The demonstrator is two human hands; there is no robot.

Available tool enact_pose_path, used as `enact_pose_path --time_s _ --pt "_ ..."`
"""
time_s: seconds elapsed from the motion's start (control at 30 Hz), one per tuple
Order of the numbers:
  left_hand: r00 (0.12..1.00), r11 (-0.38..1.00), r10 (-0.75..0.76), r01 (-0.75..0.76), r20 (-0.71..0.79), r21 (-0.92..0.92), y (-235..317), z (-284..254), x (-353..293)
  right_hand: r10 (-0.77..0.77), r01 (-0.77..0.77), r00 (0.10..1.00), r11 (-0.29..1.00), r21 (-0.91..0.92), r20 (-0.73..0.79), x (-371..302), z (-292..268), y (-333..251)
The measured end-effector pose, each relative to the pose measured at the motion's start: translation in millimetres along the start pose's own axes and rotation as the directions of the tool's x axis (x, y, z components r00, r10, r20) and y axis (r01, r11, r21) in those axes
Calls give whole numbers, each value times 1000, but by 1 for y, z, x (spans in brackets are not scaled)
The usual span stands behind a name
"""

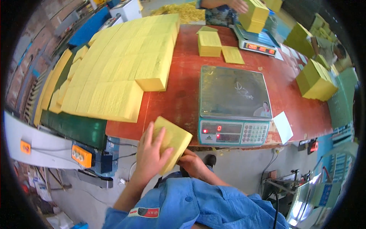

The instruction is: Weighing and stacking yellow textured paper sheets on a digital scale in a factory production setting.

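Observation:
Tilted in front of my body, at the near edge of the table, is a stack of yellow paper sheets (pixel 173 138). My left hand (pixel 150 152) lies over its left side, fingers spread across the top sheet and thumb on the near part. At the stack's lower right, my right hand (pixel 190 162) grips the edge from below, its fingertips partly hidden. To the right of the stack stands a digital scale (pixel 234 93) with a bare metal plate and a lit display. Many more yellow paper stacks (pixel 126 57) stand packed in rows at the left.
Across the red table (pixel 183 76), a co-worker's hand (pixel 238 5) is beside a yellow block on a second scale (pixel 259 44). A short paper stack (pixel 209 44) sits near it. More yellow stacks (pixel 314 80) stand at the right, where another person works. A white paper (pixel 283 127) overhangs the near edge.

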State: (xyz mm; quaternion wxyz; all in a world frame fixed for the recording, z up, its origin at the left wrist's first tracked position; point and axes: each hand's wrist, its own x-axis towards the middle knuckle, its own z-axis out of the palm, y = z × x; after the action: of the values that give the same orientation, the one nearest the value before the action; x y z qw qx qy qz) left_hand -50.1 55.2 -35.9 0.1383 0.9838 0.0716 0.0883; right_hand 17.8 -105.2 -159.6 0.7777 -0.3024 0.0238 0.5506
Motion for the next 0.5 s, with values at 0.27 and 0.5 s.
enact_pose_path --time_s 0.27,0.5 --pt "945 -222 -298 71 137 -972 20 6 13 -586 644 654 99 -759 479 -86 56 -136" --pt "999 -141 -8 42 44 -989 131 38 188 -829 304 319 -369 -878 459 -109 63 -270"
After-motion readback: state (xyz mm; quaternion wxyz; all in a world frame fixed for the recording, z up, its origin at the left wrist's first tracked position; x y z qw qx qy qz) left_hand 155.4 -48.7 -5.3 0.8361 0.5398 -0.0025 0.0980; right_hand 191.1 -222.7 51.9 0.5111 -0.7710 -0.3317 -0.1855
